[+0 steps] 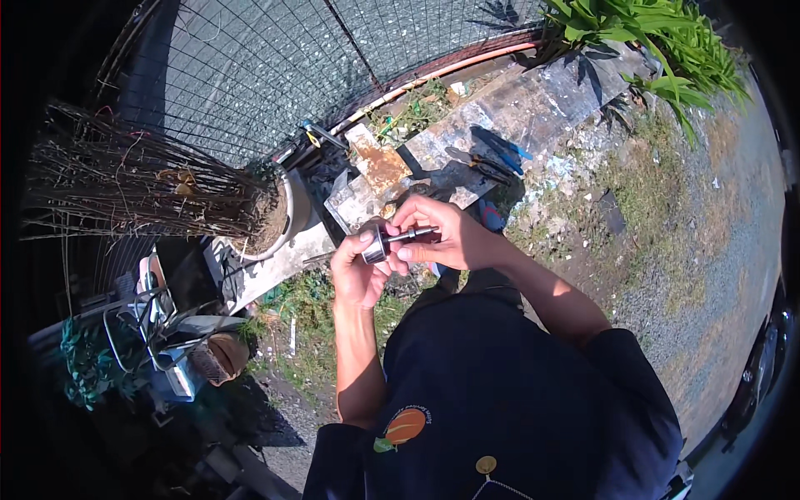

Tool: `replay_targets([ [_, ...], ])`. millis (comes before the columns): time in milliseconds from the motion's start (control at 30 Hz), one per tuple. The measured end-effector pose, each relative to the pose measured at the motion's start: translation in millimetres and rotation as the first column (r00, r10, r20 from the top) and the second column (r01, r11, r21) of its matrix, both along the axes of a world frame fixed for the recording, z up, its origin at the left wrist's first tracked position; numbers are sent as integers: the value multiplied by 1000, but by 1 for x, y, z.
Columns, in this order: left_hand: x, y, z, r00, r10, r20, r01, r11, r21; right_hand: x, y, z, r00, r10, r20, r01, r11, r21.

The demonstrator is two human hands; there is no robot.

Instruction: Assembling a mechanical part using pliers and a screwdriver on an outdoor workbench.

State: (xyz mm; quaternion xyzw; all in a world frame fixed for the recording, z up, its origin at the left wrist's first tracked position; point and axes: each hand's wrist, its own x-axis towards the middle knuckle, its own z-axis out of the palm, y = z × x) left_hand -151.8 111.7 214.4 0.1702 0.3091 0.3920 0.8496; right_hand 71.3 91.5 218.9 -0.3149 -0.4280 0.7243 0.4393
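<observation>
In front of my body, both hands hold a dark, round metal part with a shiny shaft [374, 249]; its exact kind is unclear. My left hand [357, 272] is closed round the drum-like end, thumb on top. The fingers of my right hand [450, 236] pinch the shaft at its right side. A thin rod [317, 259] sticks out left of my left hand; whether it belongs to the part is hidden. Just beyond the hands, pliers [477, 161] with dark handles and a blue-handled tool [506, 152] lie on a worn board [521, 108].
A rusty plate [384, 167] rests on the board's near part. To the left stands a pot [293, 212] of bare twigs, with a metal-framed chair [154, 321] nearer. Wire fencing [275, 79] runs behind; a leafy plant [658, 42] grows at far right.
</observation>
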Motion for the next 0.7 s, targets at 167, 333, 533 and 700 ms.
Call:
replay_targets([
  [167, -1, -3, 4, 990, -17, 136, 18, 1000, -7, -4, -7, -3, 997, 52, 61, -58, 994, 93],
  [333, -1, -4, 12, 950, -90, 299, 111, 992, -53, -4, -14, 13, 997, 54, 62, -64, 984, 166],
  [533, 19, -2, 20, 951, -107, 290, 121, 992, -34, -18, -16, 15, 986, -154, -67, 144, 980, -136],
  [700, 33, -6, 16, 951, -71, 301, 101, 991, -84, -33, -14, 3, 924, -381, -42, 369, 912, -177],
])
